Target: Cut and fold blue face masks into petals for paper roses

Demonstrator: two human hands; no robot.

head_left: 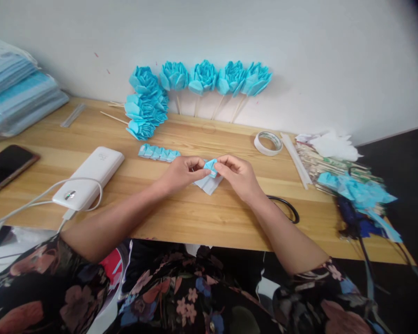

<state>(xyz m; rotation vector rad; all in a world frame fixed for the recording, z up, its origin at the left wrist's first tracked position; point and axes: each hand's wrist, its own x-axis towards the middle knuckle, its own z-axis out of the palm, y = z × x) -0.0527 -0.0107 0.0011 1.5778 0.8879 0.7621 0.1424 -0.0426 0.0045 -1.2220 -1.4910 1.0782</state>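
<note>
Above the middle of the table, my left hand (187, 172) and my right hand (239, 175) pinch a folded blue sheet (211, 166) from either side, thumbs and fingertips closed on it. The sheet looks like thin non-woven fabric. Beneath it lies a flat white-grey sheet (209, 185), partly covered by my fingers. Just beyond my left hand is a row of several folded blue pieces (159, 152). Part of a black looped handle (288, 207) shows beside my right forearm; the rest is hidden.
Blue flowers on sticks (204, 78) lean against the wall, with more lying left of them (146, 104). A tape roll (268, 143) and white sticks (296, 160) lie right, near a cluttered pile (362, 190). A cabled power bank (88, 178), phone (9, 167) and bagged masks (21, 90) are left.
</note>
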